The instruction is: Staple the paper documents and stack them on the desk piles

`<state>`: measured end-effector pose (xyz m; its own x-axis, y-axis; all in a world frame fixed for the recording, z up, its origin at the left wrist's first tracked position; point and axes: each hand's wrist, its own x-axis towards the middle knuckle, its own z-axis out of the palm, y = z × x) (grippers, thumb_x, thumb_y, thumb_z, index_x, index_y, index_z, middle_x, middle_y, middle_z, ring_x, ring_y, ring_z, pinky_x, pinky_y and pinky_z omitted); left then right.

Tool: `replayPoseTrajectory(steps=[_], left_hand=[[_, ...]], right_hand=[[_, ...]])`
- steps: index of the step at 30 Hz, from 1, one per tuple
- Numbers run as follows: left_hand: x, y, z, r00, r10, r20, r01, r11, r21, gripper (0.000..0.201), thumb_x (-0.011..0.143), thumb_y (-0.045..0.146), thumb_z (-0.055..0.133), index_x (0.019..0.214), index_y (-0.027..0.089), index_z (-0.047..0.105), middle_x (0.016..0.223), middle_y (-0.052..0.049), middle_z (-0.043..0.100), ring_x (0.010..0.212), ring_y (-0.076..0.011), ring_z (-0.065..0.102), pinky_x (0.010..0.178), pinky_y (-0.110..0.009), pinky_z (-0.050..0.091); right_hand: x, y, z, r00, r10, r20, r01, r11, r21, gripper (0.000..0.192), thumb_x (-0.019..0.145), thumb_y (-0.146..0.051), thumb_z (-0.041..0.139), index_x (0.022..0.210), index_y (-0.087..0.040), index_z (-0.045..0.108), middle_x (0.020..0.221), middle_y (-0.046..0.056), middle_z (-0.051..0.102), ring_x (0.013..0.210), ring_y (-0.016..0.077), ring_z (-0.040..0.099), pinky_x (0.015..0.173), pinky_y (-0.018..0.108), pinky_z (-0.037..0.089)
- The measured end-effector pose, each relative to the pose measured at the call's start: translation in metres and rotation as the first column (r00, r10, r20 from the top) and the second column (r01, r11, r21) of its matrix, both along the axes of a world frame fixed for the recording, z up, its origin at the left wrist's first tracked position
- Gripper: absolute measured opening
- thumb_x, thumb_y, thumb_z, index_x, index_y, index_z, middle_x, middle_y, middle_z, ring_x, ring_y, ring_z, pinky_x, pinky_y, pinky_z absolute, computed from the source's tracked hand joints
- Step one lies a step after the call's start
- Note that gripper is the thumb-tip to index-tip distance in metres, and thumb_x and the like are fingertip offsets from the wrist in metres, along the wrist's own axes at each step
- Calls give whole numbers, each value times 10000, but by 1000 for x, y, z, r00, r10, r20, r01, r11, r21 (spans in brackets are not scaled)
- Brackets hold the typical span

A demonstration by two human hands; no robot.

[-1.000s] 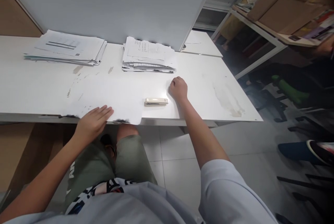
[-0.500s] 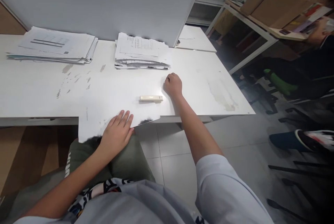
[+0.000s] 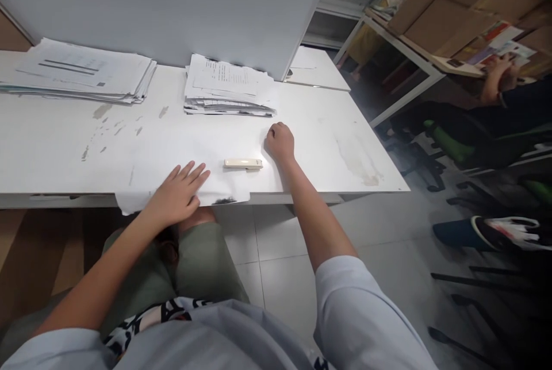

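Note:
My left hand lies flat with its fingers spread on a white sheet of paper. The sheet rests on the white desk and its near edge overhangs the front, with a dark smudge at that edge. My right hand rests on the desk with its fingers curled in; whether anything is inside them is hidden. Between the hands, closer to the right one, a cream stapler lies on its own, untouched. Beyond it sits a stack of printed papers against the grey partition.
Another paper stack is at the desk's far left. A grey partition borders the back. To the right, a co-worker's hand is at another table with cardboard boxes. A dark blue bin stands on the floor.
My left hand has moved forward with the paper, so less of the sheet overhangs the desk edge. My right hand stays curled by the stapler. The view has shifted slightly.

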<state>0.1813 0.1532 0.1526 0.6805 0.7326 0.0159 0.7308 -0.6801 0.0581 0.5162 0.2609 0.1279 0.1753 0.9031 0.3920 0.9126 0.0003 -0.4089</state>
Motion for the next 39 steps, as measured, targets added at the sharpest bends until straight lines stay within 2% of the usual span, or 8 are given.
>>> replayPoseTrajectory(steps=[4,9,14,19,24,29,33,39], left_hand=[[-14,18,11,998,-56,-18,53,994,-98,634,917,256,322,1549,201,328,1625,-47,267,1518,-273,172,1234,-490,182],[-4,29,20,994,-89,65,96,989,-115,668,935,282,301,1587,175,204,1653,-43,175,1525,-267,135,1243,-437,178],[45,48,31,975,-39,218,65,991,-113,653,1003,420,214,1594,152,138,1664,-54,126,1529,-243,112,1243,-408,160],[106,85,29,975,37,219,0,986,-168,674,1015,480,217,1586,124,172,1657,-91,146,1530,-300,53,1235,-457,149],[118,105,11,987,26,157,10,974,-226,624,1011,408,210,1562,123,271,1644,-92,201,1531,-294,56,1233,-459,149],[112,101,2,976,101,192,-49,964,-262,634,1006,393,167,1567,109,254,1634,-83,235,1534,-266,40,1238,-433,141],[114,93,20,955,163,249,-96,961,-260,634,992,359,230,1555,69,252,1620,-114,265,1531,-250,93,1234,-406,168],[73,36,44,870,199,451,-82,961,-266,629,999,465,242,1575,212,226,1489,-69,501,1338,-238,507,1084,-385,435]], right_hand=[[1,1,0,999,9,-35,-9,1000,19,197,851,-98,391,723,-215,484,839,72,542,851,227,481,760,335,385],[3,3,-4,995,42,-91,-37,998,52,202,844,-90,398,703,-224,450,806,57,517,836,226,464,781,348,392],[6,5,-7,994,45,-100,-40,998,51,212,851,-84,398,697,-223,442,801,52,510,830,223,465,789,355,396],[6,6,-7,997,25,-71,-21,998,51,204,889,-124,386,726,-215,471,818,54,524,832,215,470,789,342,398],[2,7,-3,1000,12,-28,-11,1000,22,191,866,-118,389,740,-211,496,835,67,544,837,220,487,771,332,393],[-1,8,-3,998,34,-53,-32,999,28,181,845,-120,393,736,-217,500,828,70,548,825,227,478,732,324,377],[-2,7,-2,996,31,-82,-29,999,31,177,834,-127,396,722,-222,495,826,72,556,816,227,481,733,325,373],[4,7,1,968,15,-251,-12,1000,10,178,802,-145,380,694,-216,502,812,57,586,787,201,515,743,311,383]])
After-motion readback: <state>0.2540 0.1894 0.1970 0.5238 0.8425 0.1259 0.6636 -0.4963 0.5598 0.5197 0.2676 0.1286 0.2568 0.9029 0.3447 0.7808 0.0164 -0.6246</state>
